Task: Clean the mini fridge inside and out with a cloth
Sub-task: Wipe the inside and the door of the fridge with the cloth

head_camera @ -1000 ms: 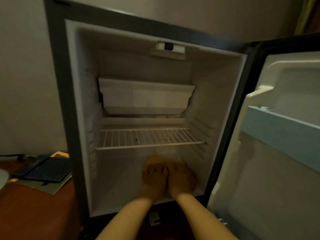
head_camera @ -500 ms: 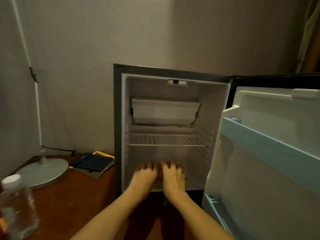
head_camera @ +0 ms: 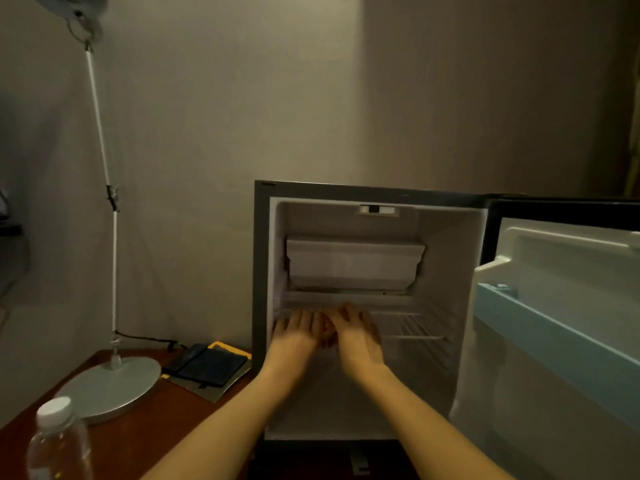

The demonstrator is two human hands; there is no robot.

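Two-handed at the fridge (head_camera: 261, 271) shelf (head_camera: 412, 323), left hand (head_camera: 298, 333) and right hand (head_camera: 358, 336) flat, gripping nothing: probably light, springy wire, best held by front rail.

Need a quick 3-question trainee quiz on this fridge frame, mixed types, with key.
1. True or false: the fridge door is open.
2. The left hand and right hand are level with: A) the shelf; B) the fridge floor; C) the fridge top.
3. Fill in: the bottle and the ___ stand on the table.

Key: 1 true; 2 A; 3 lamp.
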